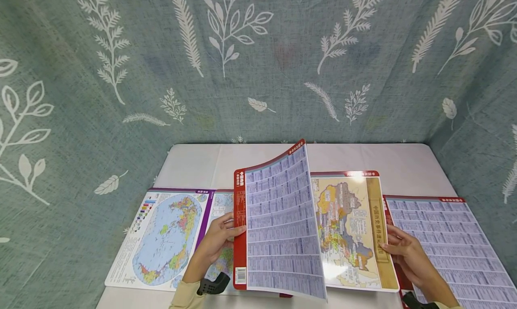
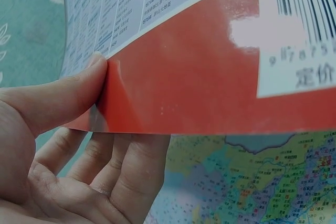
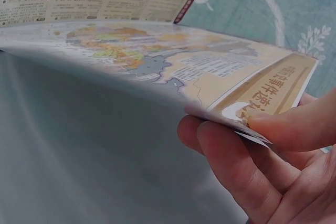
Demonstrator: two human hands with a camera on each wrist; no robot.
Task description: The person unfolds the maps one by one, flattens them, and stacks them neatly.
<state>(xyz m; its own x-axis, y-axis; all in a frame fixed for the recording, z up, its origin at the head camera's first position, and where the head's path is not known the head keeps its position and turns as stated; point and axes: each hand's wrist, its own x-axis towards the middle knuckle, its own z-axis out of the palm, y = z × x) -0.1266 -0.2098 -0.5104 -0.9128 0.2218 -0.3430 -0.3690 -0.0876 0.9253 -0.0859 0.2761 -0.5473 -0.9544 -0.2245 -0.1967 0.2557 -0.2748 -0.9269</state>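
A glossy folding map (image 1: 347, 228) stands partly unfolded like a book in the middle of the head view. Its left panel has a red border, a barcode and a lilac text table; its right panel shows a coloured map with a tan title strip. My left hand (image 1: 218, 238) pinches the red outer edge, thumb on top and fingers beneath, as the left wrist view shows. At the opposite edge, my right hand (image 1: 409, 255) pinches the tan strip (image 3: 262, 93) between thumb and fingers. The panels meet at a raised fold.
A world map sheet (image 1: 169, 237) with a purple edge lies at the left. Another coloured map (image 2: 252, 177) is partly hidden under the folding map. To the right lies a red-edged table sheet (image 1: 448, 237). A leaf-patterned curtain (image 1: 282, 75) surrounds the white table (image 1: 194, 165).
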